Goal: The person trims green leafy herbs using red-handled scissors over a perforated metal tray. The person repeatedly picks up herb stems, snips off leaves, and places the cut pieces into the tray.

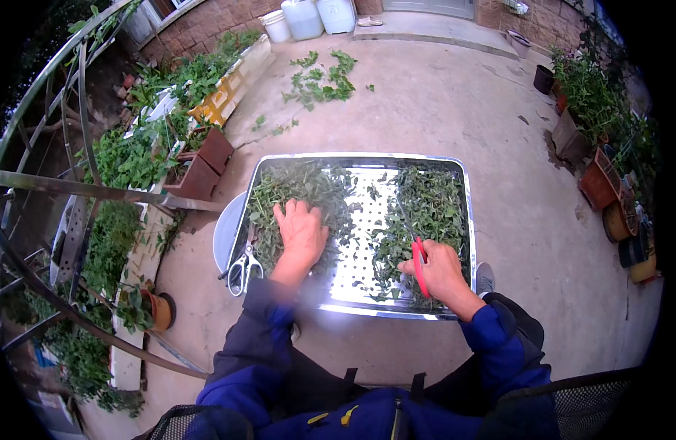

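A perforated metal tray lies before me with two heaps of cut green leaves. My left hand rests on the left heap, fingers down among the leaves; whether it grips any is hidden. My right hand holds red-handled scissors over the inner edge of the right heap, blades pointing away from me. A second pair of scissors with white and grey handles lies at the tray's left rim, beside the left heap. Loose leaves are scattered on the metal between the heaps.
A pale basin shows under the tray's left side. Leafy vine cuttings lie on the concrete beyond. Planters and a curved metal frame stand at the left, potted plants at the right. Plastic containers stand by the wall.
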